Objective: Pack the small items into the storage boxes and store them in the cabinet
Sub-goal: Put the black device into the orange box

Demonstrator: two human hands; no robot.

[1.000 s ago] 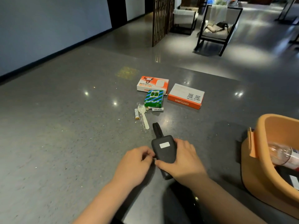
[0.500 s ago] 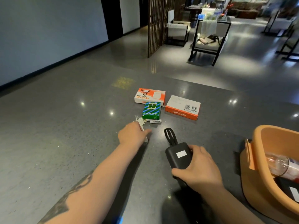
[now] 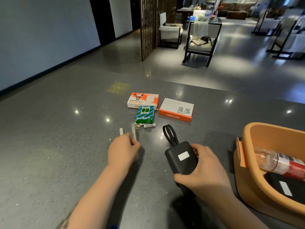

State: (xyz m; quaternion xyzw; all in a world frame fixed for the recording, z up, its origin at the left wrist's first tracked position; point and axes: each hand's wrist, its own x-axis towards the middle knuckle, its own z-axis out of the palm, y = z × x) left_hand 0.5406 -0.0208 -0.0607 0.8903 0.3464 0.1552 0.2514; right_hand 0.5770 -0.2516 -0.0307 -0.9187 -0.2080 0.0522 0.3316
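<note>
My right hand (image 3: 206, 176) grips a black power bank (image 3: 181, 158) with a white label, its strap loop (image 3: 170, 134) pointing away from me. My left hand (image 3: 123, 150) pinches the near end of a white plastic fork in a clear wrapper (image 3: 134, 134), which looks blurred. A white battery (image 3: 121, 131) lies just beyond that hand, and a second battery (image 3: 149, 126) lies in front of a green box (image 3: 145, 114). Behind them sit an orange-white WiFi box (image 3: 142, 100) and an orange box with QR codes (image 3: 176, 108). The orange storage box (image 3: 267, 133) stands open at the right.
The storage box holds a clear bottle with a red label (image 3: 279, 162) and a black item with a white label (image 3: 283, 187). All items lie on a dark grey stone counter (image 3: 57, 146). Chairs and a wooden screen stand on the floor beyond its far edge.
My left hand let go of the power bank, reached forward to the fork and now pinches it. My right hand kept the power bank and shifted it right.
</note>
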